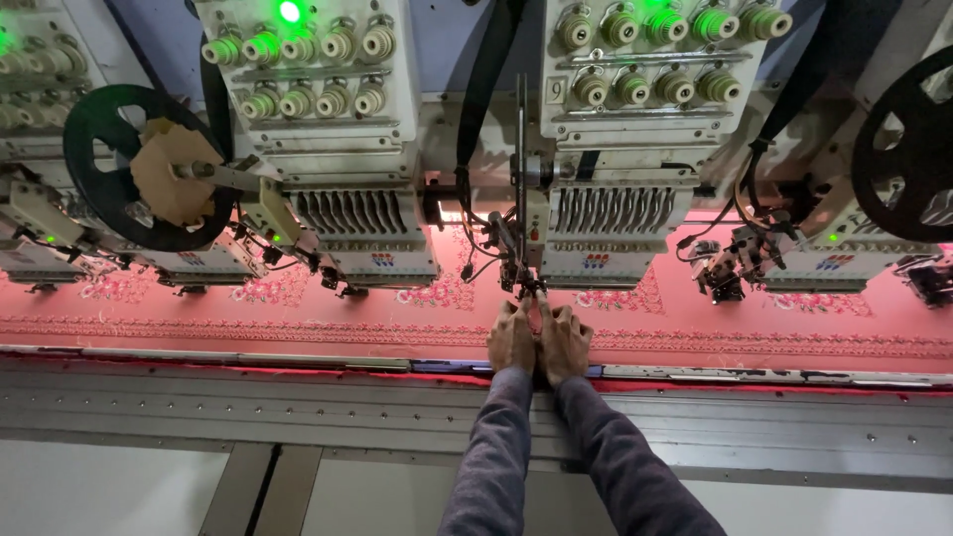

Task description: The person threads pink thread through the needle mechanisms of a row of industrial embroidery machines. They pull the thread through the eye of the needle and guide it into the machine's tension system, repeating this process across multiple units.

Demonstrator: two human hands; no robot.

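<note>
Both my arms in grey sleeves reach forward over the machine's metal frame. My left hand [511, 337] and my right hand [563, 340] are side by side, fingertips together at the small sequin or needle attachment [526, 283] that hangs beside an embroidery head [615, 233]. The fingers pinch at something tiny there, probably a thread, too small to make out. Below the hands lies pink-red fabric [298, 313] with embroidered floral motifs and a border band.
Several white embroidery heads [342, 213] with green thread cones stand in a row above the fabric. Black reels sit at left [139, 169] and far right [908, 149]. A grey metal frame rail [248, 402] runs across in front of me.
</note>
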